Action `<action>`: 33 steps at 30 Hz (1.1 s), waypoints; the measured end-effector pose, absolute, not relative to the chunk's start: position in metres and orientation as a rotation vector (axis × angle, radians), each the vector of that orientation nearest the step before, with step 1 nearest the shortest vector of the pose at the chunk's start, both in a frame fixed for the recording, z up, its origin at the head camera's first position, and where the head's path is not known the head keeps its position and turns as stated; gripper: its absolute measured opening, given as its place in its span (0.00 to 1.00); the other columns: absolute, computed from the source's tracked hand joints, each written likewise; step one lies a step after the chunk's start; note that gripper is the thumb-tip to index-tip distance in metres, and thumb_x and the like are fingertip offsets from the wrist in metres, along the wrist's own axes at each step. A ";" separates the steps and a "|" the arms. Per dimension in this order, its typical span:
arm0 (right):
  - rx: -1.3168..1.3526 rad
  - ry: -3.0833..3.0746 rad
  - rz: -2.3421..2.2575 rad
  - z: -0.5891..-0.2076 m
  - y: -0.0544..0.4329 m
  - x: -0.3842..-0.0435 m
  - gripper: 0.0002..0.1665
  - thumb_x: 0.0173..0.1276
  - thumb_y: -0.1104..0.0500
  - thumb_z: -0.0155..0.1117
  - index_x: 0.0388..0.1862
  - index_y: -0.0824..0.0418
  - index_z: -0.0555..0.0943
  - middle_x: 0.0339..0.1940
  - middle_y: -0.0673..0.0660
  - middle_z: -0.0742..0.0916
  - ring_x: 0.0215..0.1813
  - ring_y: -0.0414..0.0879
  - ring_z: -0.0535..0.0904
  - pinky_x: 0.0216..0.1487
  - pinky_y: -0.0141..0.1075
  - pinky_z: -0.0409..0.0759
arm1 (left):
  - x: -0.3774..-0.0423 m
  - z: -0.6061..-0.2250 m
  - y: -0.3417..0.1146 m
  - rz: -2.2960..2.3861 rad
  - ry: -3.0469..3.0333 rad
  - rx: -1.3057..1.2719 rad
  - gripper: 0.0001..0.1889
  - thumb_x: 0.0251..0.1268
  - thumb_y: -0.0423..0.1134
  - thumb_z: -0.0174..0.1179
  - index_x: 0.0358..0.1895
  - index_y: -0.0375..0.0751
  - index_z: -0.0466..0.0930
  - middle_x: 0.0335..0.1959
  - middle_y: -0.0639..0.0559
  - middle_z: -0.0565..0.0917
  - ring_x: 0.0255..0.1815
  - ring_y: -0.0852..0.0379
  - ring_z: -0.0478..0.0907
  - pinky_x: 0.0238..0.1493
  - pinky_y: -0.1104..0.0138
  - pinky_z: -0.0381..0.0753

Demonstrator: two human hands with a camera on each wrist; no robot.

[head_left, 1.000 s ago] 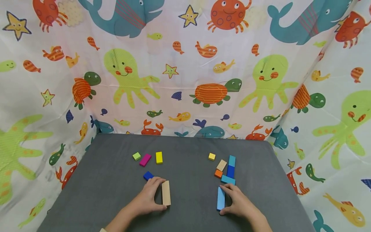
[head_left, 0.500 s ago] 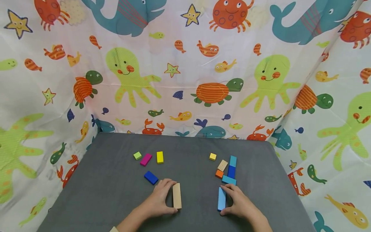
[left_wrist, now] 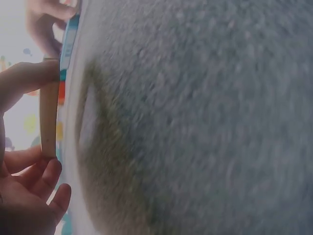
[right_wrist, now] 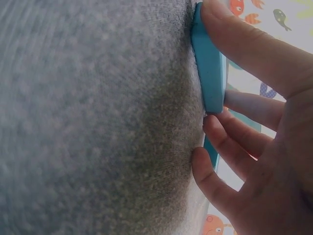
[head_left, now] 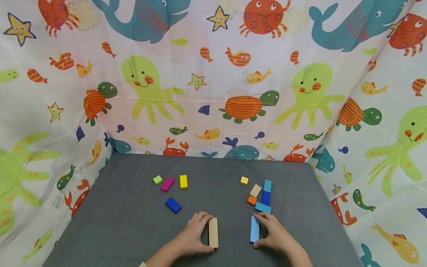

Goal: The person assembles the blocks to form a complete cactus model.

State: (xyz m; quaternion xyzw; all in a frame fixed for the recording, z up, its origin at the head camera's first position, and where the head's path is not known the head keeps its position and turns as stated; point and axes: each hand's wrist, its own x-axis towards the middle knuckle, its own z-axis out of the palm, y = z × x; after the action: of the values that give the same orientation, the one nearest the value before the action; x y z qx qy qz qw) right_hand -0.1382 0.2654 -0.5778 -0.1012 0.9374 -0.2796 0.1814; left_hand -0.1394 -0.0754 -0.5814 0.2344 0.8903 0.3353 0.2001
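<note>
My left hand [head_left: 197,235] grips a long natural-wood block [head_left: 213,233] by its two ends, thumb at the near end and fingers at the far end. In the left wrist view this wooden block [left_wrist: 49,110] spans from thumb to fingertips. To the right, my right hand [head_left: 273,231] holds a long light-blue block [head_left: 254,229] the same way, end to end. The right wrist view shows that blue block [right_wrist: 209,63] low against the grey cloth. A stretch of grey tabletop lies between the two held blocks.
Beyond my right hand sit a teal block [head_left: 263,207], a dark blue block [head_left: 265,198], an orange block [head_left: 251,200] and a small yellow block [head_left: 244,180]. At left lie a blue block [head_left: 173,205], a magenta block [head_left: 167,184] and a green block [head_left: 157,180]. A printed curtain [head_left: 207,126] borders the table.
My left hand has moved right and slightly nearer with the wooden block, uncovering the blue block at left. The right hand and its light-blue block have stayed in place.
</note>
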 end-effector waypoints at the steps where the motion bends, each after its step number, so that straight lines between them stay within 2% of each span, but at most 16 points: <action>1: -0.281 2.647 -0.789 -0.577 0.265 -0.138 0.61 0.41 0.38 0.86 0.73 0.57 0.73 0.67 0.58 0.74 0.65 0.57 0.69 0.64 0.64 0.72 | -0.140 -0.583 -0.074 0.931 2.482 0.651 0.48 0.45 0.61 0.78 0.72 0.53 0.66 0.64 0.57 0.69 0.63 0.55 0.65 0.65 0.46 0.69; 15: -0.268 2.644 -0.788 -0.575 0.263 -0.139 0.61 0.41 0.38 0.86 0.73 0.57 0.73 0.67 0.58 0.74 0.65 0.57 0.69 0.64 0.64 0.72 | -0.141 -0.598 -0.063 0.887 2.479 0.698 0.48 0.45 0.58 0.79 0.72 0.53 0.68 0.64 0.58 0.70 0.61 0.57 0.65 0.62 0.51 0.69; 33: -0.306 2.740 -0.743 -0.567 0.251 -0.144 0.60 0.44 0.37 0.84 0.74 0.58 0.72 0.66 0.56 0.74 0.65 0.53 0.70 0.61 0.61 0.76 | -0.138 -0.596 -0.061 0.801 2.475 0.667 0.50 0.48 0.60 0.77 0.76 0.53 0.64 0.68 0.57 0.68 0.65 0.55 0.63 0.65 0.49 0.67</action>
State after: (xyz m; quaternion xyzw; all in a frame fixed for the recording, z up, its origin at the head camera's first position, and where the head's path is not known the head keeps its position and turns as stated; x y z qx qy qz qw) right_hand -0.1442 0.2515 -0.5674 -0.1060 0.9498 -0.2576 0.1428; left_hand -0.1383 -0.0605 -0.5961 0.2419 0.8977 0.2905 0.2263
